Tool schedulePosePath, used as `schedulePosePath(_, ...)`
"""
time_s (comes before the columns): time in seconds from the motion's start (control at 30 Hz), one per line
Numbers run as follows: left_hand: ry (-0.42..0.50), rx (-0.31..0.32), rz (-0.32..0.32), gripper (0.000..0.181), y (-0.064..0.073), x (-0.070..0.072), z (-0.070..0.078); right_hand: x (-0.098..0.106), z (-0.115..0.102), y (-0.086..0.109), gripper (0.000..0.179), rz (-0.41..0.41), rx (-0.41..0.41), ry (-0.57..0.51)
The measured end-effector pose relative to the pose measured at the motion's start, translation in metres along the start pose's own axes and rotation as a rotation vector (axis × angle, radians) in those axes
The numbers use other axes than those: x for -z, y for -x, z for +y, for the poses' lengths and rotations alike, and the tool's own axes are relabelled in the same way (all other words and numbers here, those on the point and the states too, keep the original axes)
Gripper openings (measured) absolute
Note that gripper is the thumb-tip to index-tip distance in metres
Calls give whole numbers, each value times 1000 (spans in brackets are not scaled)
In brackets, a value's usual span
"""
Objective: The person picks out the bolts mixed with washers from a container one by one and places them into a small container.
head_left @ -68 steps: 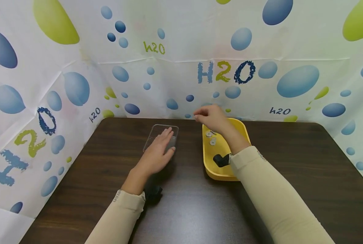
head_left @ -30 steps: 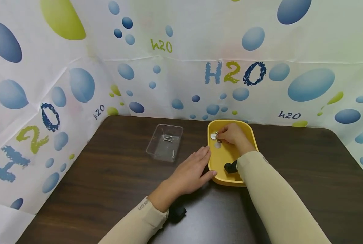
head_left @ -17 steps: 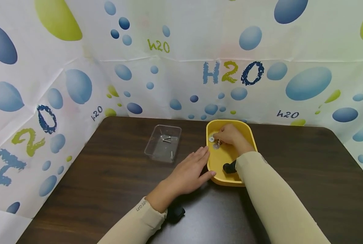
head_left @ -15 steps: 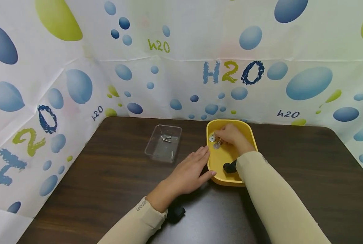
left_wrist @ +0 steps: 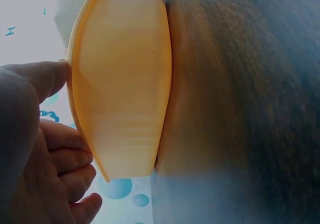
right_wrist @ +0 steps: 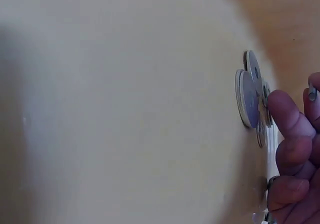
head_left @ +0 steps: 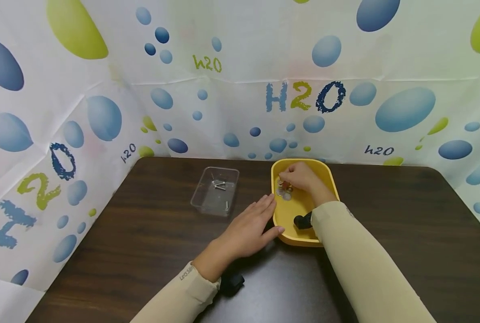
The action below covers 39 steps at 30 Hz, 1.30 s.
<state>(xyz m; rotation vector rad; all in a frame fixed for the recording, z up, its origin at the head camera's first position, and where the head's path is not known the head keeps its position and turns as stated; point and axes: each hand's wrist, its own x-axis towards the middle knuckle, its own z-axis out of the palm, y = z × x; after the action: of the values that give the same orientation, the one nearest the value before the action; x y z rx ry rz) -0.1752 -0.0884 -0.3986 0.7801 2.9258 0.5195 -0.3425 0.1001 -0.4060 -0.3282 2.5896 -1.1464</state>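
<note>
My left hand [head_left: 244, 231] lies against the left side of a yellow tray [head_left: 290, 220], fingers nearly straight. In the left wrist view, its thumb and fingertips touch the rim of the tray [left_wrist: 120, 84]. My right hand [head_left: 302, 177] reaches into the far left part of the tray. Between its fingertips, the right wrist view shows the end of a small metal screw [right_wrist: 312, 93]; the rest of it is hidden. Flat metal washers [head_left: 287, 196] lie on the tray floor below these fingers. Close up, several washers [right_wrist: 248, 101] overlap beside the right hand [right_wrist: 297, 149].
A clear plastic box [head_left: 211, 206] stands left of the tray, with several screws [head_left: 220, 185] inside. Both stand near the back of a dark wooden table [head_left: 143, 233]. A white printed sheet [head_left: 240, 103] hangs behind and at the left.
My left hand has moved from the clear box to the tray's side. My right hand has come down from above the tray into it, and the washers under its fingers have shifted slightly.
</note>
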Motion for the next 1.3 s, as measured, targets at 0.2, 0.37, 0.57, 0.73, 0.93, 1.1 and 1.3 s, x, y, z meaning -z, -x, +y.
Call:
schedulePosePath(0.2, 12, -5, -7, 76, -1, -2, 1, 2, 3, 1, 22, 16, -15, -38)
schedulePosePath(0.37, 16, 1, -5, 76, -1, -5, 1, 4, 4, 2, 26, -13, -5, -108)
schedulePosePath(0.57, 12, -2, -2, 76, -3, -5, 0, 9, 4, 2, 33, -136, 1, -201)
schedulePosePath(0.73, 9, -2, -12, 77, -2, -5, 0, 9, 3, 2, 33, -204, -23, -268)
schedulePosePath(0.93, 16, 2, -7, 77, -1, 0, 0, 8, 0, 1, 30, -197, -40, -315)
schedulePosePath(1.1, 8, 1, -10, 76, -1, 2, 0, 8, -5, 5, 31, -141, -18, -316)
schedulePosePath(1.3, -4, 1, -11, 76, 0, 2, 0, 9, -7, 8, 32, -86, -24, -262)
